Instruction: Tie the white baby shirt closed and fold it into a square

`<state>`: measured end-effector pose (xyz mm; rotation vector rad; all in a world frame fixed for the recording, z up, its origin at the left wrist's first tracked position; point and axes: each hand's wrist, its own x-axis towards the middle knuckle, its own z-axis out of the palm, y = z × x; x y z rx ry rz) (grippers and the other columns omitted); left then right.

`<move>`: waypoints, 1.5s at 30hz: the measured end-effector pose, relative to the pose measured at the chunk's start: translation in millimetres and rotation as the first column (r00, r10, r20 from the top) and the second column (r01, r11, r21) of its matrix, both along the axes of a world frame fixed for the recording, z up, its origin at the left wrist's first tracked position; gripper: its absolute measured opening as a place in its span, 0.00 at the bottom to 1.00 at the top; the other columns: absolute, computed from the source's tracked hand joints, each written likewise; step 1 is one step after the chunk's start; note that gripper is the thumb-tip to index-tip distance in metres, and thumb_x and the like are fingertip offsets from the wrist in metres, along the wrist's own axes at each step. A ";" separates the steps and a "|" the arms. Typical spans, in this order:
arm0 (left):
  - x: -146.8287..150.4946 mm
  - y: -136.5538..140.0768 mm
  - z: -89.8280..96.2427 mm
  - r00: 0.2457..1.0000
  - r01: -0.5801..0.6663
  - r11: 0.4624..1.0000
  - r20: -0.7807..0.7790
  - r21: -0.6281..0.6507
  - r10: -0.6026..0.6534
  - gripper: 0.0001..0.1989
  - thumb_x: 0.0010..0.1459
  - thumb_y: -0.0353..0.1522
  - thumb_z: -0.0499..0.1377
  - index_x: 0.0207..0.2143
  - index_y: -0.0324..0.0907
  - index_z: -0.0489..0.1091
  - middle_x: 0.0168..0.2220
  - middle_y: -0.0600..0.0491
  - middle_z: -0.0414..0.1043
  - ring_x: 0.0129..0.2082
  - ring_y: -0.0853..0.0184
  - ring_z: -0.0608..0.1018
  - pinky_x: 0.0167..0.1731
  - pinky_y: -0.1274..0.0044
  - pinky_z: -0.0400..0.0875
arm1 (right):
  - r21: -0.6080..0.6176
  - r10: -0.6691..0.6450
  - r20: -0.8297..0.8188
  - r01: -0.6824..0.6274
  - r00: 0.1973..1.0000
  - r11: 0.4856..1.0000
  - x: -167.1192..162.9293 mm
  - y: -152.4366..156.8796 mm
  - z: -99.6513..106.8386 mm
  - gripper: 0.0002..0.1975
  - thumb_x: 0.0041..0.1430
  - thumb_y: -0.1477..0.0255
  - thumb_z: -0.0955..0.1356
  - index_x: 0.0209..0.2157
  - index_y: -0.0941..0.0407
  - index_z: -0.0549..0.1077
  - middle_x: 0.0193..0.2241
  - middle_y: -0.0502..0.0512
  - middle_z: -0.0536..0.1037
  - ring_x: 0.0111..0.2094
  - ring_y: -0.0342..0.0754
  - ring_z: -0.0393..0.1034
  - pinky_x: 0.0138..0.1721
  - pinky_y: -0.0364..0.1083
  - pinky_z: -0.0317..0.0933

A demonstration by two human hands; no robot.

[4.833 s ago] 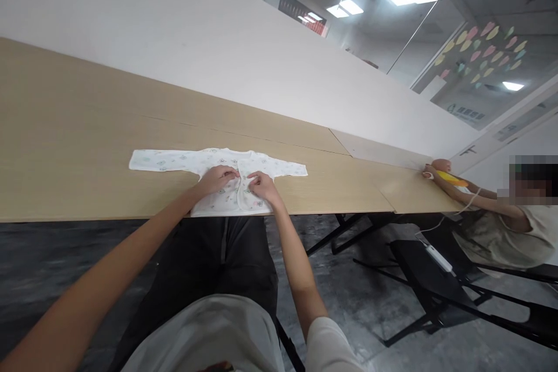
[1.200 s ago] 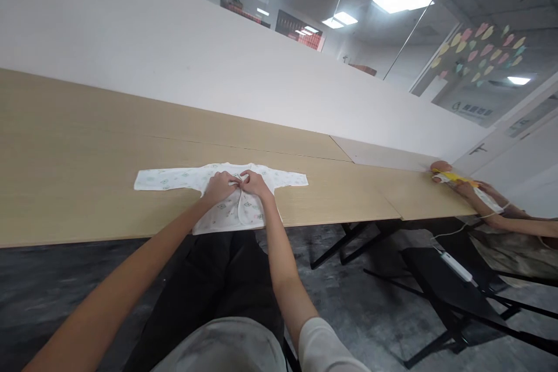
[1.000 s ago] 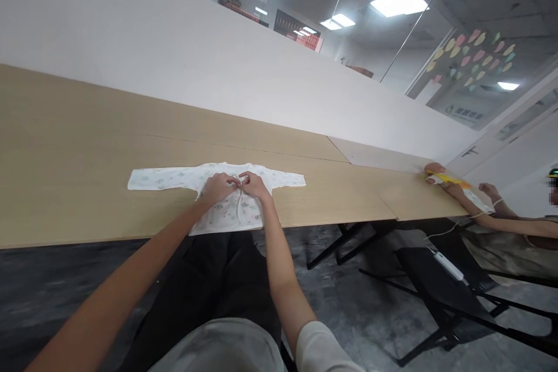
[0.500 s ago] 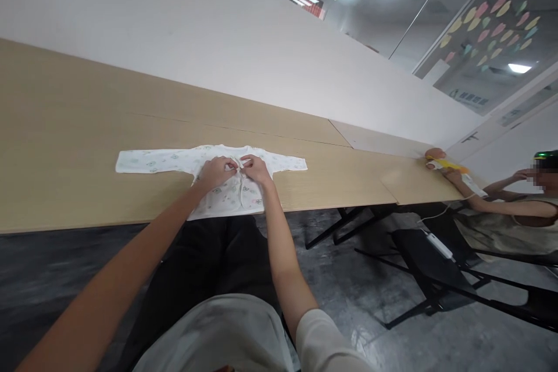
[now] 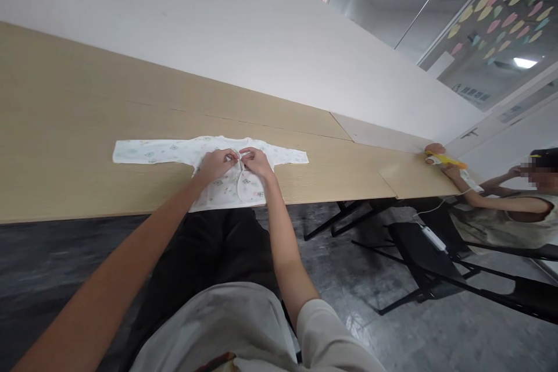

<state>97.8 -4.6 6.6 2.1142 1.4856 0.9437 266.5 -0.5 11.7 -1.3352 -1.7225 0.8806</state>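
Note:
A small white baby shirt (image 5: 174,153) with a pale green print lies spread on the table, its sleeves stretched out to both sides. My left hand (image 5: 217,164) is closed in a pinch on the shirt's front opening, just below the neckline. Facing it, my right hand (image 5: 257,161) pinches the other edge of the same opening, fingertips almost touching those of the left. Whether a snap or a tie sits between the fingers is too small to make out. Below the hands, the front edge curves loosely down to the hem.
The long wooden table (image 5: 78,104) runs along a white partition (image 5: 174,29). At the far right, a seated person (image 5: 514,209) has a hand by a doll (image 5: 440,157) in yellow. Black folding chairs (image 5: 431,256) stand there, one bearing a white power strip (image 5: 433,239) with a cable.
My view has shifted slightly, so the table sits a little higher. Both hands stay at the shirt's opening, and the front edge below them now bows out more.

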 end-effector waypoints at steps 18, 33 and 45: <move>-3.4 9.5 -10.0 0.961 0.104 0.994 0.257 0.013 -0.104 0.18 0.54 0.45 0.55 0.39 0.43 0.75 0.41 0.48 0.79 0.38 0.62 0.78 0.43 0.73 0.70 | 0.059 0.010 -0.003 -0.009 1.000 0.998 -6.5 -3.2 4.7 0.14 0.48 0.79 0.69 0.39 0.56 0.75 0.24 0.45 0.74 0.25 0.39 0.69 0.33 0.40 0.67; -1.5 1.7 -7.2 0.986 0.013 0.998 0.166 0.059 -0.022 0.21 0.52 0.39 0.55 0.46 0.41 0.73 0.36 0.50 0.79 0.33 0.64 0.76 0.39 0.74 0.69 | -0.104 -0.038 -0.091 0.029 0.995 0.994 -2.9 -0.6 4.6 0.16 0.47 0.79 0.70 0.41 0.57 0.74 0.23 0.44 0.75 0.23 0.38 0.67 0.29 0.38 0.64; -1.3 -7.5 10.0 0.976 -0.064 0.997 -0.206 0.049 0.073 0.19 0.52 0.37 0.55 0.43 0.45 0.80 0.41 0.47 0.80 0.47 0.51 0.77 0.48 0.66 0.67 | -0.016 -0.042 0.134 0.045 0.990 0.999 -4.5 -3.6 11.9 0.08 0.52 0.80 0.68 0.31 0.60 0.80 0.23 0.48 0.76 0.27 0.40 0.69 0.34 0.39 0.63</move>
